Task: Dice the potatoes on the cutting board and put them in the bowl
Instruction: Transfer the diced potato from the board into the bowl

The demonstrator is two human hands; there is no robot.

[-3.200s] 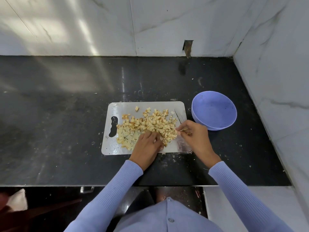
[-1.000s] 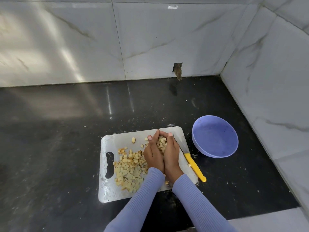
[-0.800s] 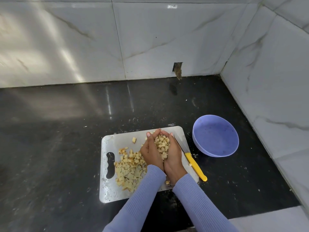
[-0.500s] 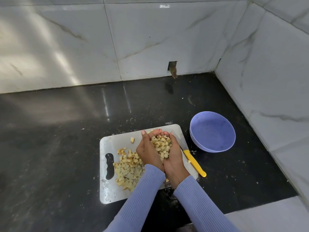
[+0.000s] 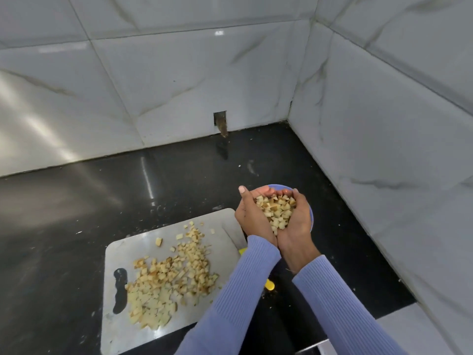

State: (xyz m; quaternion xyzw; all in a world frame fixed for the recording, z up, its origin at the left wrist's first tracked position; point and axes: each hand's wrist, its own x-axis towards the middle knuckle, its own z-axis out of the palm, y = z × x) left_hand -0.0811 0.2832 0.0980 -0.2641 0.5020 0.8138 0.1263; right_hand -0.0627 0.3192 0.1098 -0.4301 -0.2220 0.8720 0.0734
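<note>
Over the bowl (image 5: 311, 213), left hand (image 5: 252, 219) and right hand (image 5: 298, 221), cupped together, cradle potato cubes (image 5: 277, 211); transfer under way, next parting the palms to drop them.

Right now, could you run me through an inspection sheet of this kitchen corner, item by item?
Surface: black countertop, crumb-specked.
Job's things: cutting board bears a pile of diced potatoes; a handful of cubes sits in cupped hands over the purple bowl.
Clutter: yellow knife handle, mostly hidden by a sleeve.
Hands: left hand and right hand pressed together, fingers curled round the cubes.
Cables: nothing seen.
Surroundings: marble wall tiles; a small wall opening.
</note>
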